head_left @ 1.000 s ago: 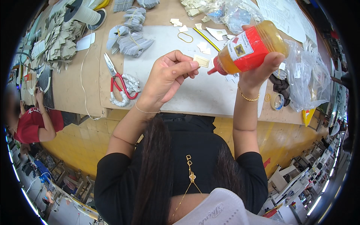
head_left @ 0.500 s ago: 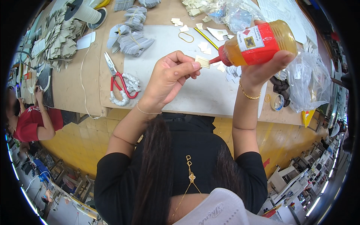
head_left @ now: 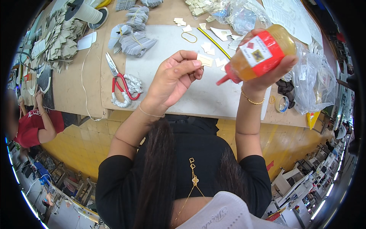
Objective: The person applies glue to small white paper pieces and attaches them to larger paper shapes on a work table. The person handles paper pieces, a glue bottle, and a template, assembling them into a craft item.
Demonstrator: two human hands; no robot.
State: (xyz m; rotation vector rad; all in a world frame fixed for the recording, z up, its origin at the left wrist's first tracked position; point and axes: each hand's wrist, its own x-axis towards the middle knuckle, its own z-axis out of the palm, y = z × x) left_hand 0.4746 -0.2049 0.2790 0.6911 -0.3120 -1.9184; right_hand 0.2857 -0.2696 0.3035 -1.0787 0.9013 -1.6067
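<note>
Between thumb and forefinger, my left hand (head_left: 176,78) pinches a small cream cut piece (head_left: 205,60) with a rectangular outline on it. My right hand (head_left: 271,72) grips a glue bottle (head_left: 263,53) with amber liquid, a red label band and a red nozzle. The bottle is tilted, its nozzle pointing down and left, apart from the cream piece. Beneath both hands lies a pale grey sheet (head_left: 179,99). Several loose cream pieces (head_left: 207,47) and a yellow-and-black pencil-like stick (head_left: 209,38) lie just beyond my hands.
Red-handled scissors (head_left: 121,82) lie left of my left hand. Banded grey bundles (head_left: 137,44), a stack of cream pieces (head_left: 61,38) and a cord spool (head_left: 85,15) are farther left. Plastic bags (head_left: 314,84) and a tape roll (head_left: 281,103) sit right. Another person (head_left: 38,122) works at far left.
The bottle has tipped further and its nozzle has dropped down and right, away from the cream piece. My left hand keeps the piece in nearly the same place.
</note>
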